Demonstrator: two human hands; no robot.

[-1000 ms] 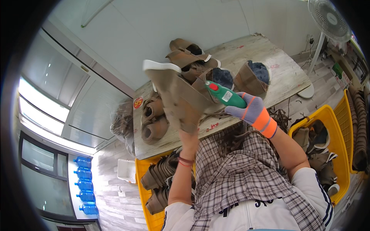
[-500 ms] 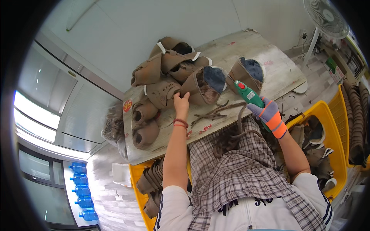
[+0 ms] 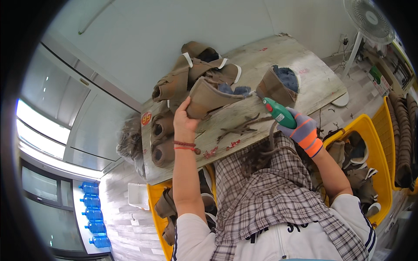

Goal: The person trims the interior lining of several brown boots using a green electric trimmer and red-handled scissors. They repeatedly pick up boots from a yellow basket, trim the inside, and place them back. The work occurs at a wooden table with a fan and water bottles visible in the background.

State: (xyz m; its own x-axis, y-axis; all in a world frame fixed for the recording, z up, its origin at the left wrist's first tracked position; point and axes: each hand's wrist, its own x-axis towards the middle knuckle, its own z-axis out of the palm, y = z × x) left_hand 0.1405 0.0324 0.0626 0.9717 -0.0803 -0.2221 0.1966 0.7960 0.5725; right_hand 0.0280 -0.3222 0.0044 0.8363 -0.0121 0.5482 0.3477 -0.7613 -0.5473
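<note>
My left hand [image 3: 185,118] grips the closed side of a brown boot upper [image 3: 211,99] with blue fuzzy lining, raised and tilted over the table. My right hand [image 3: 302,130], in a grey and orange glove, is wrapped around a green handheld power tool [image 3: 278,113] with a red switch. Its narrow tip points toward the held upper's open edge; whether they touch I cannot tell. A second lined upper [image 3: 272,87] stands on the table just beyond the tool. Several more brown uppers [image 3: 174,80] are heaped at the table's far left.
Brown cut strips [image 3: 244,127] lie along the near edge of the worn table [image 3: 313,78], others on my checked apron [image 3: 261,209]. Yellow crates [image 3: 379,152] with brown pieces stand to both sides. A white fan [image 3: 370,19] is at far right, blue water bottles [image 3: 91,202] at left.
My left hand has lifted the lined upper and turned it, moving it left, so its opening faces the tool. My right hand has lowered the tool slightly.
</note>
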